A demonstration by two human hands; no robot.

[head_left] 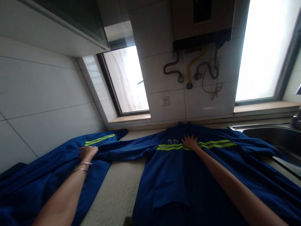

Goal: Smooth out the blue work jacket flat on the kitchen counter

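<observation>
Head view, and here's the blue jacket (pixel 164 175), spread from the centre to the lower right, yellow-green stripe across its chest. My right hand (pixel 190 142) is right on that stripe, fingers splayed wide. Over to centre-left, my left hand (pixel 88 153) is at the sleeve's end, above a second blue garment (pixel 58 166); whether those fingers pinch cloth, I can't tell. Pale counter (pixel 119 182) beneath, steel sink (pixel 272 133) at the right edge, wall socket (pixel 166 101) above centre.
</observation>
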